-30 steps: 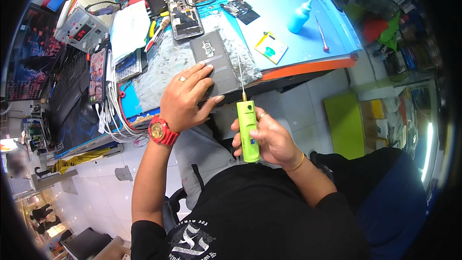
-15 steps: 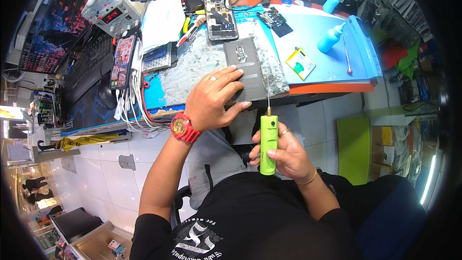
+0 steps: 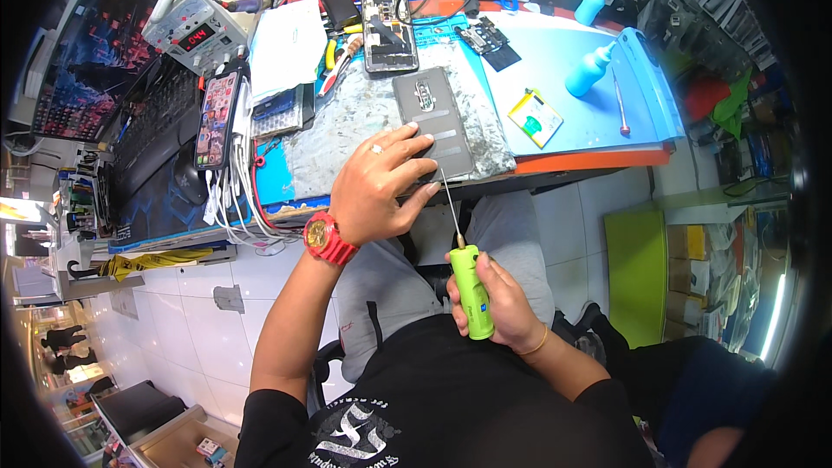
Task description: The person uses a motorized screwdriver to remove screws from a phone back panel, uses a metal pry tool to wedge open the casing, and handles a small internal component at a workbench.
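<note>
A dark grey phone back cover (image 3: pixel 445 126) lies at the front edge of the bench, with a camera cutout near its far end and pale strips across it. My left hand (image 3: pixel 379 185), with a ring and a red watch at the wrist, rests its outstretched fingers on the cover's left side, thumb by the near edge. In my right hand (image 3: pixel 501 305) is a green-handled tool (image 3: pixel 471 295) with a long thin metal shaft, gripped around the handle. Its shaft points away from me, and the tip is close to the cover's near edge; whether they touch is unclear.
Beyond the cover stands an opened phone (image 3: pixel 390 39). A battery (image 3: pixel 535 118), a blue bottle (image 3: pixel 590 70) and a thin screwdriver (image 3: pixel 621 104) are on the blue mat at right. To the left are a lit phone (image 3: pixel 217 121), white cables (image 3: pixel 227 199) and a power supply (image 3: pixel 192 33).
My right hand has drawn the tool lower and tilted it left; its tip went from beside the cover's right edge to its near edge. My left hand stays on the cover.
</note>
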The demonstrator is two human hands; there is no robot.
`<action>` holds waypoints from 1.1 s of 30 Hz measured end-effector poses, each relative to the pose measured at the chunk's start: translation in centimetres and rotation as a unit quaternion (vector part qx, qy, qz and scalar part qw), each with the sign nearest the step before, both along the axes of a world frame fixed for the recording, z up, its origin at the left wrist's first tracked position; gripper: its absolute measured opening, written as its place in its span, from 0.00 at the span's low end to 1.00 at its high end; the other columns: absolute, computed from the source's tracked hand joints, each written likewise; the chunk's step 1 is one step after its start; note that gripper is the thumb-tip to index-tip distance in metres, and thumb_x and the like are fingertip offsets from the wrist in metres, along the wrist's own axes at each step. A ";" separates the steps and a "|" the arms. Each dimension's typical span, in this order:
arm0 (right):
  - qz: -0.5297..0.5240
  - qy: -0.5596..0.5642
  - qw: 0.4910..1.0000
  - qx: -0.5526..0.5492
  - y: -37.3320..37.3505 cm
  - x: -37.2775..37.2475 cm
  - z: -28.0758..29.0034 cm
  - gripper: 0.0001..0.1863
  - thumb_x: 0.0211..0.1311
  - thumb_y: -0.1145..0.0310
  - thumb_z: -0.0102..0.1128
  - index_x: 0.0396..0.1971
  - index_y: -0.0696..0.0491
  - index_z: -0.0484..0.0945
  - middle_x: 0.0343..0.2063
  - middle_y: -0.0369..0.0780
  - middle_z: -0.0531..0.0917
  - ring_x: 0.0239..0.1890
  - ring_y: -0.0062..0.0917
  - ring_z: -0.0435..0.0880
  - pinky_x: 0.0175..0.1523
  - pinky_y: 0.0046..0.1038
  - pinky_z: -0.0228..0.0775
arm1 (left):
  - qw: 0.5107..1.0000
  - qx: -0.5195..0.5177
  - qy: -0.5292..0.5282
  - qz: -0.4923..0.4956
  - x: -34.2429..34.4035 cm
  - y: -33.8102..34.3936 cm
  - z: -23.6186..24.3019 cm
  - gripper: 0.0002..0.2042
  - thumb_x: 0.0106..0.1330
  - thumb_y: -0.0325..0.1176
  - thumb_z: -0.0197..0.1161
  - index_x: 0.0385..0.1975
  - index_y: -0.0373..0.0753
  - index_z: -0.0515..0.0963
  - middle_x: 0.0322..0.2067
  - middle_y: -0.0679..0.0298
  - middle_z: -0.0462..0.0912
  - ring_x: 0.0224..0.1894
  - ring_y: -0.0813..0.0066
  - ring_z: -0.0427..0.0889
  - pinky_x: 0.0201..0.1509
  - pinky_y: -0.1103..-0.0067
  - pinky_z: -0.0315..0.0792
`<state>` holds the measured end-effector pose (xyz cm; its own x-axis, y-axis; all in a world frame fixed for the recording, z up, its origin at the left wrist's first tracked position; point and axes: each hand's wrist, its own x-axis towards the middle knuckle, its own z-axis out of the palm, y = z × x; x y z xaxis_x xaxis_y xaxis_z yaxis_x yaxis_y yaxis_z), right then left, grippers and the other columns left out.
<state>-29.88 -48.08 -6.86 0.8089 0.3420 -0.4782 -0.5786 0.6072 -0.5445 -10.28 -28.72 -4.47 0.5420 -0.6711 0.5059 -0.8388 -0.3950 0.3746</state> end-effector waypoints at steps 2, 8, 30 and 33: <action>0.014 0.013 1.000 -0.020 0.5 0.1 0.2 0.28 0.86 0.45 0.39 0.64 0.54 0.69 0.36 0.40 0.78 0.25 0.24 0.81 0.28 0.27 0.79 | 1.000 -0.004 0.005 -0.003 0.0 0.0 0.0 0.10 0.59 0.33 0.77 0.38 0.39 0.87 0.54 0.57 0.88 0.65 0.52 0.83 0.70 0.59 0.74; 0.013 -0.002 0.998 -0.067 1.5 0.1 0.1 0.28 0.86 0.45 0.39 0.63 0.55 0.69 0.33 0.40 0.77 0.22 0.22 0.79 0.25 0.26 0.76 | 1.000 0.005 0.009 -0.004 0.1 0.3 -0.2 0.10 0.58 0.32 0.78 0.37 0.39 0.87 0.55 0.56 0.89 0.66 0.54 0.82 0.72 0.58 0.73; 0.003 0.075 0.995 0.058 1.2 -0.3 2.3 0.32 0.86 0.40 0.32 0.63 0.54 0.69 0.32 0.40 0.76 0.18 0.24 0.77 0.23 0.30 0.75 | 1.000 0.015 0.009 -0.005 0.1 0.2 0.0 0.09 0.60 0.32 0.77 0.37 0.38 0.88 0.55 0.56 0.89 0.66 0.55 0.83 0.72 0.56 0.72; 0.002 0.075 0.996 0.056 1.3 -0.3 2.4 0.32 0.86 0.40 0.32 0.63 0.54 0.69 0.32 0.40 0.76 0.18 0.24 0.77 0.23 0.30 0.74 | 1.000 0.014 0.009 -0.005 0.1 0.3 -0.1 0.09 0.60 0.32 0.77 0.37 0.38 0.88 0.56 0.56 0.89 0.66 0.55 0.83 0.72 0.56 0.72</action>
